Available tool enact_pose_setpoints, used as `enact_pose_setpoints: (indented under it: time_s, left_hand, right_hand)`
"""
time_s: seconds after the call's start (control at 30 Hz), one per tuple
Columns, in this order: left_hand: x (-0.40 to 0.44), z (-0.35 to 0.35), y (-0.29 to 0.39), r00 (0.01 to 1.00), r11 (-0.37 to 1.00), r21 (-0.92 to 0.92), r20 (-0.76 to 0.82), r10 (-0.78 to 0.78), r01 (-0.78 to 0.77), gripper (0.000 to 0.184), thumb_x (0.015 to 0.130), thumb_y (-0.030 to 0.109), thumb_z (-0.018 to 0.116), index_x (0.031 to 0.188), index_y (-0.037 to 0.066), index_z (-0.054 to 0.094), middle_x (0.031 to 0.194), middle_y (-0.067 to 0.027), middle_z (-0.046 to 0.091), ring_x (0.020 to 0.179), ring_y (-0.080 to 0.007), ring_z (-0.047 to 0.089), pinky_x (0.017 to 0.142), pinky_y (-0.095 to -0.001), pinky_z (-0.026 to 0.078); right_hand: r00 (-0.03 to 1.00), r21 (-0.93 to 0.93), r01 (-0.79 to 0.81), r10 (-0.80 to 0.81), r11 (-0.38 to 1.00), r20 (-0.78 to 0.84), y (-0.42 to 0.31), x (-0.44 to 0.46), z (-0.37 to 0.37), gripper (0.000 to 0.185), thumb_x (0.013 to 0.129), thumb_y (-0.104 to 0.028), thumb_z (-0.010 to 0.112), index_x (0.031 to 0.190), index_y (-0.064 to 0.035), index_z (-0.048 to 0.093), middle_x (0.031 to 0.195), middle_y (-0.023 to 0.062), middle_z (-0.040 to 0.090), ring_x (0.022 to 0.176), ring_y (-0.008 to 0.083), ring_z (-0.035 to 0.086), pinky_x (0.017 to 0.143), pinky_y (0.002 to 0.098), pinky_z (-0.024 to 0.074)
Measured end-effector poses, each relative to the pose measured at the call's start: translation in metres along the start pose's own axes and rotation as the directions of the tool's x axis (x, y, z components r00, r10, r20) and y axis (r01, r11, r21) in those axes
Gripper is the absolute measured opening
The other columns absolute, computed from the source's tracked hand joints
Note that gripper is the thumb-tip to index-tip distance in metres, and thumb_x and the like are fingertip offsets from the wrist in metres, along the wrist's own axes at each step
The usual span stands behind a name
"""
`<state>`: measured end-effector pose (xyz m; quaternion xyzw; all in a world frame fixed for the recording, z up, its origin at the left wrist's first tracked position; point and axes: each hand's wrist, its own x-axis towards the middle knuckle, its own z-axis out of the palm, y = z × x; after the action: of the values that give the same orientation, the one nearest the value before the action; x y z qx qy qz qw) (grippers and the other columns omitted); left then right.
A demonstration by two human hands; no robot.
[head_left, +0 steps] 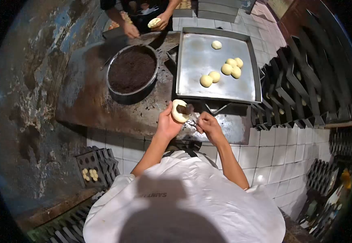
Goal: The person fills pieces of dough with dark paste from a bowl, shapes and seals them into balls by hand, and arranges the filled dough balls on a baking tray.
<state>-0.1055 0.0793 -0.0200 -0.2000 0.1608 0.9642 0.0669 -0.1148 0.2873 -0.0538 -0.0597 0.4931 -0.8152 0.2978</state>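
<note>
A flattened piece of pale dough point(179, 115) rests in my left hand point(169, 124), with dark filling on its middle. Beside it on the right, my right hand point(209, 127) is closed round a small tool whose end, loaded with dark filling, meets the dough. Up and to the left stands a round metal pan point(112, 86) full of dark crumbly filling. Several pale dough balls point(226, 69) sit on a large square metal tray point(196, 48) just beyond my hands.
Across the worn table point(91, 97) a co-worker in dark clothes holds another dough piece point(153, 22). Stacked dark trays point(301, 85) crowd the right side. More trays with small dough pieces point(90, 174) stand low at the left, above a tiled floor.
</note>
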Motion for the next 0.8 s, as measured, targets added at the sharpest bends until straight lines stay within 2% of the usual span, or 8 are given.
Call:
enact_pose_setpoints:
  time_s: [0.23,0.3,0.33,0.37,0.43,0.57,0.7,0.8]
  left_hand:
    - [-0.011,0.022,0.001,0.996,0.995,0.049,0.008,0.089,-0.089,0.041,0.107,0.038,0.045,0.127,0.003,0.057,0.127,-0.0134,0.063,0.119,-0.0297,0.060,0.109,-0.0482,0.044]
    - [-0.013,0.028,0.006,0.995,0.995,0.034,0.038,0.088,-0.089,0.044,0.107,0.040,0.046,0.128,0.004,0.057,0.127,-0.0132,0.064,0.121,-0.0294,0.059,0.109,-0.0476,0.044]
    - [-0.016,0.034,0.006,0.994,0.997,-0.002,0.076,0.083,-0.083,0.050,0.106,0.044,0.046,0.130,0.002,0.055,0.129,-0.0144,0.063,0.121,-0.0300,0.058,0.111,-0.0477,0.042]
    - [-0.019,0.040,0.007,0.995,0.999,0.008,0.082,0.051,-0.052,0.060,0.104,0.051,0.047,0.132,-0.002,0.053,0.130,-0.0166,0.062,0.122,-0.0318,0.058,0.112,-0.0479,0.040]
    - [-0.024,0.053,0.005,0.997,1.000,-0.009,0.077,0.028,-0.027,0.070,0.102,0.057,0.047,0.133,-0.005,0.051,0.132,-0.0185,0.061,0.124,-0.0332,0.057,0.113,-0.0482,0.039]
    - [-0.022,0.055,-0.001,0.977,0.996,0.081,0.207,-0.043,0.027,0.071,0.100,0.058,0.048,0.134,-0.005,0.051,0.133,-0.0185,0.060,0.124,-0.0323,0.057,0.112,-0.0481,0.040]
    - [-0.014,0.043,0.013,0.988,0.954,0.281,0.134,0.072,-0.107,0.046,0.100,0.032,0.059,0.127,-0.005,0.057,0.125,-0.0155,0.064,0.116,-0.0268,0.061,0.106,-0.0432,0.046]
    - [-0.028,0.050,0.045,0.987,0.860,0.494,0.146,0.061,-0.126,0.037,0.092,0.006,0.061,0.128,-0.004,0.057,0.120,-0.0125,0.063,0.112,-0.0224,0.062,0.103,-0.0371,0.048]
  right_hand:
    - [0.950,-0.278,-0.141,0.051,0.950,-0.308,0.091,-0.025,-0.098,0.018,0.100,-0.023,0.062,0.095,-0.0056,0.064,0.074,0.0043,0.063,0.065,0.0159,0.057,0.062,0.0315,0.0447]
    - [0.942,-0.815,-0.112,-0.201,0.568,-0.270,0.104,-0.024,-0.111,0.019,0.097,-0.021,0.063,0.096,-0.0027,0.067,0.087,0.0160,0.071,0.080,0.0342,0.068,0.072,0.0413,0.0517]
    - [0.965,-0.922,-0.219,-0.072,0.318,-0.254,0.086,-0.021,-0.102,0.020,0.096,-0.017,0.061,0.105,-0.0014,0.070,0.101,0.0216,0.072,0.097,0.0430,0.067,0.087,0.0453,0.0524]
    - [0.964,-0.923,-0.207,-0.091,0.325,-0.248,0.073,-0.014,-0.089,0.020,0.096,-0.017,0.061,0.105,-0.0014,0.070,0.101,0.0216,0.072,0.097,0.0430,0.067,0.087,0.0453,0.0524]
    - [0.814,-0.950,0.165,-0.580,0.265,-0.020,0.057,-0.002,-0.060,0.029,0.102,-0.027,0.059,0.110,-0.0012,0.070,0.100,0.0173,0.072,0.092,0.0285,0.069,0.087,0.0392,0.0523]
    - [0.976,-0.116,0.139,-0.155,0.984,-0.150,-0.040,0.021,0.042,0.049,0.105,-0.036,0.054,0.143,-0.0036,0.051,0.128,0.0046,0.064,0.114,0.0196,0.062,0.097,0.0382,0.0502]
    - [0.989,0.325,-0.142,0.124,0.935,0.076,-0.068,0.027,0.059,0.056,0.100,-0.023,0.065,0.149,-0.0072,0.044,0.140,0.0030,0.056,0.121,0.0173,0.057,0.099,0.0371,0.0499]
    - [0.955,-0.588,0.272,-0.290,0.762,0.067,-0.088,0.009,0.086,0.077,0.077,0.003,0.078,0.147,-0.0035,0.045,0.131,0.0135,0.061,0.120,0.0308,0.061,0.096,0.0398,0.0517]
